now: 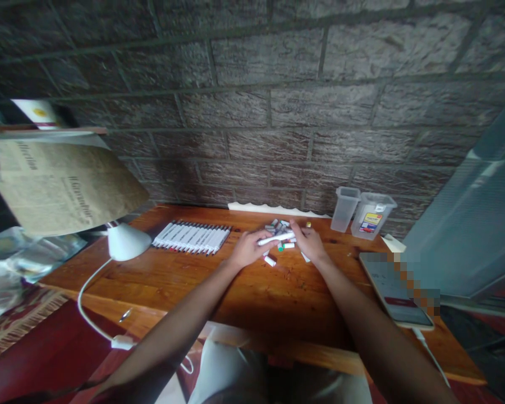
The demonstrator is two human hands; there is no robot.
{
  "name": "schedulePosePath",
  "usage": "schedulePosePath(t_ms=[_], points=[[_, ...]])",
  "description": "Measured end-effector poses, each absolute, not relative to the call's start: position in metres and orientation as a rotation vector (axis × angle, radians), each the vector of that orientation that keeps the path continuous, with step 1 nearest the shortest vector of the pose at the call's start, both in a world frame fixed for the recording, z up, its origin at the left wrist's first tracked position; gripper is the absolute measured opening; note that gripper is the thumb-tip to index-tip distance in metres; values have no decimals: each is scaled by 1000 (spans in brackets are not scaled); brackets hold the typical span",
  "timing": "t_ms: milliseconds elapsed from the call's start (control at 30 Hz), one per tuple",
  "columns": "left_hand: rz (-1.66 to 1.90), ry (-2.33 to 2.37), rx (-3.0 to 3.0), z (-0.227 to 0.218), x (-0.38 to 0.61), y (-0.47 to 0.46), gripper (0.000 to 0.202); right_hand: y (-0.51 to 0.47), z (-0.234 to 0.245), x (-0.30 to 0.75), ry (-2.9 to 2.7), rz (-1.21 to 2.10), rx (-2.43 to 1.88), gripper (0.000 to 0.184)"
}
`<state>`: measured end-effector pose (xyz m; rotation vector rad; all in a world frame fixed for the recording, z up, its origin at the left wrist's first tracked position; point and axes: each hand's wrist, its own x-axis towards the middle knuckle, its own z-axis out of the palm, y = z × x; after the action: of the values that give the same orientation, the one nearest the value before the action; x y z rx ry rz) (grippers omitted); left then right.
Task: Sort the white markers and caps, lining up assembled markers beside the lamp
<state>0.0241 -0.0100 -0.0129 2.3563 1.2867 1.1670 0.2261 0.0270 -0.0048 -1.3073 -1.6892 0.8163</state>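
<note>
Containers: right of the right hand (309,242), near the brick wall (252,101), stand a tall translucent plastic tub (344,209) and a clear, square-mouthed plastic box (372,216) with a printed label; what is inside either one cannot be made out.

Marker heap: just beyond both hands, a loose pile of capped markers (278,227) lies jumbled, smooth plastic barrels pointing in mixed directions.

Held item: a white marker (275,239) lies crosswise between the hands, slightly tilted.

Left hand (248,249): fingers curl closed around the marker's near end.

Right hand: fingertips pinch the marker's far end, knuckles raised.

Loose pieces: below the left hand's fingers sits a single white marker (270,261); a green-capped marker (287,245) lies just beside the right hand.

Marker row: well left of the left hand, white markers (191,237) lie side by side in a tidy rank on the bench (151,275), a grainy, varnished orange-brown wood.

Further left: a white lamp (126,241) with a curved cable, beneath a creased kraft-paper envelope (63,185).

Far right: a phone (395,292), screen blurred, on a cable.
</note>
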Motion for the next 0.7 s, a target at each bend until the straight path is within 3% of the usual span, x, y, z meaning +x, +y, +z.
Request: schedulePosePath(t_ms=[467, 700], points=[[1130, 1330, 2343, -12, 17, -9, 35, 39, -10, 234, -1638, 825, -1049, 53], [1162, 1347, 2323, -11, 17, -9, 34, 39, -8, 232, -1525, 1101, -841, 41]])
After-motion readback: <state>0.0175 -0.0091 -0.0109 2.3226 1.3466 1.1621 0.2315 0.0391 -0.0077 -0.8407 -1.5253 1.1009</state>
